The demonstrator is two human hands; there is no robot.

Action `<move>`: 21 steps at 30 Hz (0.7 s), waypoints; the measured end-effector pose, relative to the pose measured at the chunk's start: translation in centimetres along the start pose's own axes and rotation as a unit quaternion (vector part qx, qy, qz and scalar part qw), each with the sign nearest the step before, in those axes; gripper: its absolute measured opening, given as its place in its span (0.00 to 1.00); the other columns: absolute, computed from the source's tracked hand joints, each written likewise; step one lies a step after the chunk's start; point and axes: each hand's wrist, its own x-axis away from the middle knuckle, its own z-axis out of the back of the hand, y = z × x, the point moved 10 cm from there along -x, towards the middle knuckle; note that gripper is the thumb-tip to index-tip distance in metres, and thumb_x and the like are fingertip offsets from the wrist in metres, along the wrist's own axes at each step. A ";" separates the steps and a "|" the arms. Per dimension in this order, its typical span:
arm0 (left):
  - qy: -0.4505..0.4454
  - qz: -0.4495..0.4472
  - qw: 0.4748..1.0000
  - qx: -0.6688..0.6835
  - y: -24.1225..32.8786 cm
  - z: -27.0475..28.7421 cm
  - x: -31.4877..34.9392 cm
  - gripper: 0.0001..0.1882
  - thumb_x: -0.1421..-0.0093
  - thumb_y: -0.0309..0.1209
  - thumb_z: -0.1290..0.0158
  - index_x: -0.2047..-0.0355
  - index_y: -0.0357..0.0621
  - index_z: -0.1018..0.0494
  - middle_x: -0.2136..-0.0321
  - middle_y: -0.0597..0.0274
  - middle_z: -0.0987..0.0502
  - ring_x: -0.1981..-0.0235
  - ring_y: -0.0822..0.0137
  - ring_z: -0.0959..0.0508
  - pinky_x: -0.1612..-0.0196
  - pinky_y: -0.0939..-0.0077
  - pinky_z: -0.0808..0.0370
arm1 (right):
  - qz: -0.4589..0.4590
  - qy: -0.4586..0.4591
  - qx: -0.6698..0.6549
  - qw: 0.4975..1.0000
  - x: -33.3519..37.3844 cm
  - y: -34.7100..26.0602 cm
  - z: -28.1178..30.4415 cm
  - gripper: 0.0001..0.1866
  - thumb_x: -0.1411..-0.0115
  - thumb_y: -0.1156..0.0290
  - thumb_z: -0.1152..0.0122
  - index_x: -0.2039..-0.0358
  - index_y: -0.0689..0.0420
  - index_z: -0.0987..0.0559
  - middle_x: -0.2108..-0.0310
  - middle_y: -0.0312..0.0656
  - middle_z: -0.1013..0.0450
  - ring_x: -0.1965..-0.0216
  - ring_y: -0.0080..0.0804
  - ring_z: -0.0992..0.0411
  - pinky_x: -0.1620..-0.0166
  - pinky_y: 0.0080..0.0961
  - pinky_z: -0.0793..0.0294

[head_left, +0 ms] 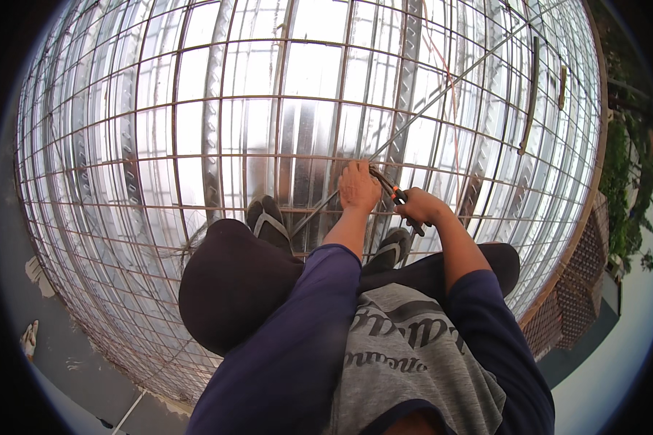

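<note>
In my right hand (422, 207) are pincers (397, 196) with black and orange handles, their jaws slanting up and left toward a bar crossing. Beside the jaws, my left hand (359, 186) is closed with fingers bent at the rusty steel mesh (312, 156); what it grips, if anything, is hidden beneath the fingers. A thin grey tube (428, 107) runs diagonally across the mesh and passes by my left hand. Under the bars lies shiny ribbed metal decking (257, 123).
My feet in flip-flops (270, 223) stand on the decking between bars. Loose thin wires (185, 250) stick out near my left knee. An orange cord (451, 87) crosses the mesh. Two short bars (533, 98) lie at the right. Beyond the deck's right edge is a tiled roof (577, 268).
</note>
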 end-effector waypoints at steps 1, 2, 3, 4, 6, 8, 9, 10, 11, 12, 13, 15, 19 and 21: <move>0.005 -0.093 0.995 -0.035 2.2 -0.2 0.9 0.27 0.47 0.32 0.46 0.44 0.55 0.34 0.44 0.56 0.34 0.42 0.52 0.36 0.42 0.55 0.40 | -0.006 -0.018 -0.033 0.999 -0.2 0.5 -0.3 0.15 0.51 0.70 0.40 0.67 0.69 0.24 0.77 0.49 0.24 0.75 0.37 0.22 0.72 0.34 0.23; 0.011 -0.183 0.980 -0.071 4.1 -0.6 1.8 0.29 0.46 0.32 0.46 0.42 0.56 0.37 0.42 0.57 0.36 0.40 0.53 0.39 0.40 0.53 0.43 | -0.010 -0.037 -0.065 0.997 -0.3 0.5 -0.6 0.15 0.51 0.69 0.39 0.69 0.70 0.24 0.77 0.48 0.24 0.75 0.36 0.22 0.73 0.33 0.22; 0.016 -0.272 0.956 -0.106 5.8 -1.0 2.8 0.31 0.46 0.32 0.47 0.40 0.58 0.40 0.41 0.58 0.38 0.38 0.53 0.42 0.39 0.51 0.45 | -0.014 -0.045 -0.079 0.996 -0.4 0.6 -0.6 0.14 0.52 0.71 0.39 0.70 0.71 0.24 0.77 0.47 0.24 0.77 0.35 0.23 0.76 0.29 0.20; 0.023 -0.289 0.951 -0.109 5.9 -0.9 2.9 0.31 0.46 0.32 0.46 0.41 0.56 0.39 0.42 0.58 0.36 0.38 0.54 0.41 0.39 0.51 0.45 | -0.016 -0.052 -0.094 0.994 -0.5 0.8 -0.6 0.14 0.52 0.71 0.39 0.70 0.71 0.23 0.77 0.47 0.24 0.77 0.35 0.23 0.75 0.30 0.20; 0.037 -0.320 0.940 -0.113 6.0 -1.2 2.9 0.32 0.48 0.31 0.44 0.41 0.54 0.38 0.46 0.58 0.34 0.38 0.55 0.41 0.39 0.50 0.45 | -0.023 -0.067 -0.123 0.990 -0.3 0.8 -0.5 0.13 0.53 0.72 0.39 0.70 0.71 0.23 0.77 0.48 0.24 0.77 0.35 0.22 0.75 0.30 0.20; 0.071 -0.334 0.933 -0.115 5.9 -1.4 3.6 0.29 0.48 0.30 0.44 0.44 0.53 0.36 0.48 0.58 0.32 0.40 0.55 0.38 0.40 0.52 0.44 | -0.024 -0.072 -0.149 0.986 -0.2 0.8 -0.7 0.13 0.53 0.72 0.39 0.70 0.70 0.22 0.76 0.48 0.23 0.77 0.35 0.22 0.75 0.29 0.19; 0.087 -0.342 0.929 -0.116 6.0 -1.5 3.8 0.28 0.48 0.30 0.44 0.45 0.52 0.35 0.50 0.58 0.30 0.41 0.55 0.37 0.41 0.53 0.43 | -0.025 -0.074 -0.163 0.984 -0.1 0.8 -0.7 0.13 0.53 0.72 0.39 0.70 0.70 0.22 0.76 0.48 0.23 0.76 0.36 0.22 0.75 0.29 0.19; 0.062 -0.354 0.928 -0.094 6.1 -2.1 3.4 0.26 0.49 0.29 0.45 0.48 0.52 0.33 0.53 0.59 0.29 0.43 0.55 0.36 0.41 0.53 0.42 | -0.023 -0.074 -0.157 0.985 -0.2 0.8 -0.4 0.13 0.54 0.72 0.39 0.71 0.70 0.22 0.76 0.48 0.23 0.76 0.35 0.22 0.75 0.29 0.19; 0.035 -0.367 0.927 -0.071 6.6 -2.5 3.2 0.23 0.50 0.28 0.45 0.51 0.51 0.32 0.55 0.59 0.28 0.45 0.55 0.34 0.42 0.53 0.41 | -0.024 -0.073 -0.154 0.985 -0.1 0.6 -0.1 0.13 0.54 0.73 0.39 0.71 0.70 0.22 0.76 0.48 0.23 0.76 0.35 0.22 0.76 0.28 0.20; 0.008 -0.378 0.924 -0.049 7.0 -2.9 3.0 0.21 0.50 0.28 0.45 0.53 0.50 0.31 0.58 0.60 0.27 0.46 0.56 0.32 0.43 0.54 0.40 | -0.024 -0.073 -0.150 0.986 0.0 0.5 0.2 0.13 0.54 0.73 0.39 0.71 0.70 0.22 0.76 0.47 0.23 0.76 0.35 0.22 0.76 0.28 0.20; 0.013 -0.374 0.926 -0.043 7.2 -2.9 3.0 0.19 0.51 0.27 0.45 0.56 0.49 0.31 0.61 0.59 0.27 0.49 0.55 0.31 0.44 0.54 0.38 | -0.040 -0.068 -0.132 0.988 0.1 0.7 0.3 0.15 0.54 0.72 0.37 0.67 0.68 0.22 0.73 0.48 0.23 0.72 0.37 0.21 0.71 0.34 0.20; 0.025 -0.367 0.929 -0.033 7.7 -2.7 2.5 0.16 0.54 0.26 0.45 0.62 0.48 0.30 0.66 0.59 0.26 0.55 0.54 0.28 0.48 0.55 0.35 | -0.002 0.076 0.153 0.985 1.8 -1.7 3.4 0.22 0.56 0.68 0.33 0.61 0.66 0.23 0.69 0.47 0.23 0.66 0.40 0.22 0.65 0.39 0.22; 0.022 -0.283 0.959 0.020 8.6 -1.9 0.3 0.14 0.56 0.21 0.47 0.67 0.46 0.31 0.70 0.55 0.26 0.62 0.51 0.26 0.56 0.56 0.33 | 0.097 0.421 0.535 0.726 7.1 -8.2 4.8 0.14 0.46 0.70 0.46 0.59 0.61 0.27 0.67 0.43 0.28 0.67 0.41 0.26 0.69 0.39 0.30; 0.032 -0.288 0.956 0.033 8.5 -1.6 0.2 0.14 0.56 0.21 0.47 0.66 0.45 0.31 0.69 0.55 0.26 0.61 0.51 0.26 0.55 0.57 0.33 | 0.128 0.413 0.520 0.737 6.7 -8.5 4.9 0.15 0.45 0.69 0.48 0.59 0.62 0.26 0.70 0.44 0.27 0.69 0.42 0.26 0.68 0.39 0.29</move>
